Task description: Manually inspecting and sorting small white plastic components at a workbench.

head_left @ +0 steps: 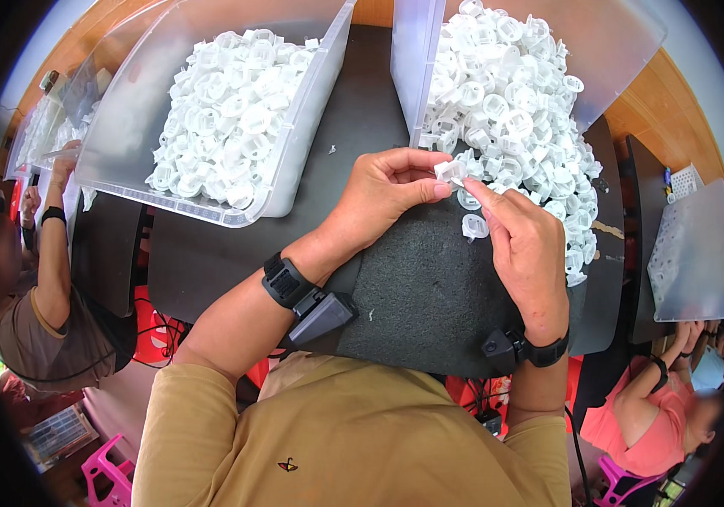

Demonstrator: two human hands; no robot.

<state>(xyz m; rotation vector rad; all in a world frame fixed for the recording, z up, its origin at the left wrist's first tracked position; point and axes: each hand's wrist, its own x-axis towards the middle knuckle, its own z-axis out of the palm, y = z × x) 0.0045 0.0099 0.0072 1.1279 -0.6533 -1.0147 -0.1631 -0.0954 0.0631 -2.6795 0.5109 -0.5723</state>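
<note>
Between the thumb and forefinger of my left hand (379,194) is a small white plastic part (447,171), held above the dark mat near the heap's edge. My right hand (527,245) has its fingers curled, with the forefinger reaching to the right side of that part. A thin pale sliver shows at that fingertip; whether it belongs to the part or is held separately is unclear. Just below the fingers, one loose round white part (475,226) lies on the mat. A large heap of similar white parts (505,110) spills toward my right hand.
A clear plastic bin (294,160) full of white parts stands at left; another translucent bin (417,76) lies tipped behind the heap. The black padded mat (412,296) covers the table's near edge. Co-workers sit at left and right, and a frosted bin (696,253) stands far right.
</note>
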